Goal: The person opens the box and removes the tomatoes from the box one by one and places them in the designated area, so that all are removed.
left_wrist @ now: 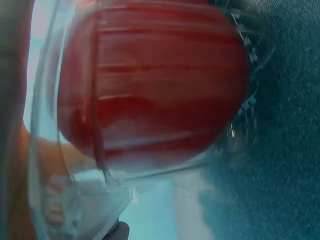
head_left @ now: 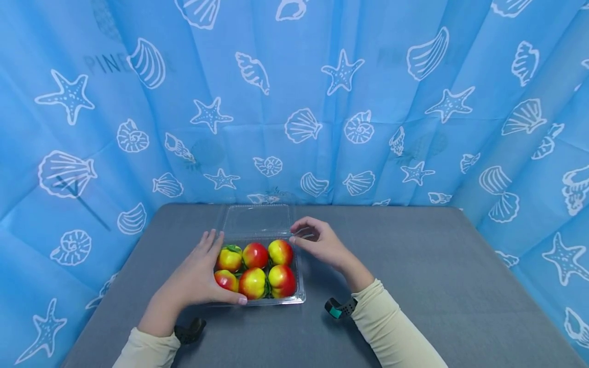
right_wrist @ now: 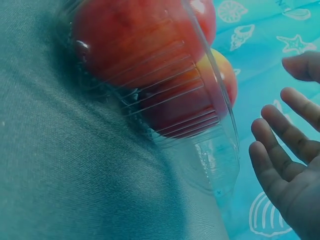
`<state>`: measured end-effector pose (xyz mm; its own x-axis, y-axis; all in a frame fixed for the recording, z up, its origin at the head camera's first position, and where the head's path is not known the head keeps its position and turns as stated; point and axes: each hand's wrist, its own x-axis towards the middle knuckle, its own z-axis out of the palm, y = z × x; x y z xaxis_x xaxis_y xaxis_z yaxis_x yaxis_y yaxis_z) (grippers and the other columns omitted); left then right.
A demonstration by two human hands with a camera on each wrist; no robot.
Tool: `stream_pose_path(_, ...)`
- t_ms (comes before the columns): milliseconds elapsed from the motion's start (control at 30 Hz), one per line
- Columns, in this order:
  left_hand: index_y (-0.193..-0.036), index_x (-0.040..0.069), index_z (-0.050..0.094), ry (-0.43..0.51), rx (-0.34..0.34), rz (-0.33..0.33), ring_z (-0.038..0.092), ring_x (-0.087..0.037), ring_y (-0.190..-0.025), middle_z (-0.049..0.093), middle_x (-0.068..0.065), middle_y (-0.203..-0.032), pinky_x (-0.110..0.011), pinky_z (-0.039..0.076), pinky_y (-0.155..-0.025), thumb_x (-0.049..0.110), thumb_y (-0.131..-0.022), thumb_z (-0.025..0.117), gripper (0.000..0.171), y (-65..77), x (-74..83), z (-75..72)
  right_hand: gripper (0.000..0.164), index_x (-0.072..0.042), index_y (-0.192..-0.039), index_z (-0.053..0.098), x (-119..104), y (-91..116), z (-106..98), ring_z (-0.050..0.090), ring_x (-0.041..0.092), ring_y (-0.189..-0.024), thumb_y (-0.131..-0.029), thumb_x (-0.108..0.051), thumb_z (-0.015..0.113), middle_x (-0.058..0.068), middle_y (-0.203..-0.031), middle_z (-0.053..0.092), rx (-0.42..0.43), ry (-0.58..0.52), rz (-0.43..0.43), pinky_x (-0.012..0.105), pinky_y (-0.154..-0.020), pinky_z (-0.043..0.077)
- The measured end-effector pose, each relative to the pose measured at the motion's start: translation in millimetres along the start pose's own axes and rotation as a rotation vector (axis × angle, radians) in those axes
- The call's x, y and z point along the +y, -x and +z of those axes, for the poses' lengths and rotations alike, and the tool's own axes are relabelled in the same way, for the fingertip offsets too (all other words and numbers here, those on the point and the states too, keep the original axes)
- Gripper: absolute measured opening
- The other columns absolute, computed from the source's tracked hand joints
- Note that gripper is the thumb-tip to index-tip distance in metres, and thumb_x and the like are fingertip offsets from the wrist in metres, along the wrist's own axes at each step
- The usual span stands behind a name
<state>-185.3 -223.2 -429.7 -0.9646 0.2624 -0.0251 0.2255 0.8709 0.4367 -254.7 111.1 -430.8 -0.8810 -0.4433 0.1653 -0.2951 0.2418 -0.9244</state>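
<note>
A clear plastic clamshell box (head_left: 301, 291) holds several shiny red-and-yellow peach-like fruits (head_left: 252, 282) in two rows, some with green leaves. Its transparent lid (head_left: 259, 217) is folded back behind it. My left hand (head_left: 198, 276) rests over the box's left end, fingers stretched along the side and thumb across the front edge. Close to the back right corner is my right hand (head_left: 322, 243), its fingers loosely bent. The right wrist view shows those fingers (right_wrist: 285, 145) apart from the box wall (right_wrist: 220, 100), holding nothing. A red fruit (left_wrist: 165, 85) fills the left wrist view behind clear plastic.
The box stands on a grey cloth-covered table (head_left: 405, 286). Behind and beside the table hangs a blue curtain (head_left: 294, 76) with white shells and starfish. A dark band (head_left: 340, 308) is on the right wrist and another (head_left: 189, 331) on the left.
</note>
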Motion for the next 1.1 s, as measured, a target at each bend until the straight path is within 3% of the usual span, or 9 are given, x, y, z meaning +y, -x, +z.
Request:
stream_pose_path(200, -0.168, -0.005, 0.015, -0.056, -0.033, -0.029, 0.003, -0.055, -0.162, 0.008, -0.030, -0.176, -0.074, 0.017, -0.126, 0.089, -0.056, 0.081, 0.160, 0.3, -4.3, 0.1, 0.041, -0.004, -0.136, 0.065, 1, 0, 2, 0.063, 0.042, -0.127, -0.099, -0.018, 0.073, 0.024, -0.141, 0.064, -0.056, 0.030, -0.030, 0.057, -0.112, 0.053)
stream_pose_path(367, -0.167, -0.006, 0.012, -0.057, -0.077, -0.047, 0.001, -0.055, -0.162, 0.005, -0.031, -0.176, -0.073, 0.014, -0.128, 0.089, -0.056, 0.081, 0.162, 0.0, -6.6, 0.9, 0.045, -0.007, -0.141, 0.064, 2, -1, 4, 0.061, 0.044, -0.130, -0.099, -0.017, 0.074, 0.024, -0.147, 0.061, -0.099, 0.023, -0.038, 0.063, -0.114, 0.048)
stream_pose_path(733, -0.168, -0.006, 0.010, -0.051, -0.080, -0.039, 0.000, -0.052, -0.163, 0.000, -0.029, -0.177, -0.071, 0.014, -0.129, 0.089, -0.057, 0.080, 0.162, 0.6, -4.5, 1.3, 0.054, -0.008, -0.148, 0.060, 1, -1, 9, 0.059, 0.034, -0.133, -0.098, -0.022, 0.076, 0.016, -0.152, 0.060, -0.165, 0.184, -0.087, 0.057, -0.115, 0.050)
stream_pose_path(900, -0.167, -0.007, 0.009, -0.054, -0.077, -0.034, 0.000, -0.053, -0.163, -0.002, -0.030, -0.176, -0.071, 0.014, -0.129, 0.090, -0.056, 0.080, 0.163, 1.2, -5.4, 3.5, 0.052, -0.012, -0.146, 0.062, 2, 0, 11, 0.060, 0.032, -0.133, -0.097, -0.022, 0.077, 0.012, -0.151, 0.061, -0.162, 0.212, -0.106, 0.056, -0.114, 0.050)
stream_pose_path(1100, -0.167, -0.006, 0.009, -0.046, -0.081, -0.031, 0.000, -0.053, -0.163, -0.001, -0.030, -0.177, -0.071, 0.014, -0.129, 0.090, -0.056, 0.080, 0.163, 1.0, -4.7, 3.9, 0.052, -0.008, -0.145, 0.062, 6, 0, 13, 0.060, 0.030, -0.131, -0.097, -0.020, 0.078, 0.009, -0.149, 0.063, -0.162, 0.221, -0.117, 0.058, -0.115, 0.049)
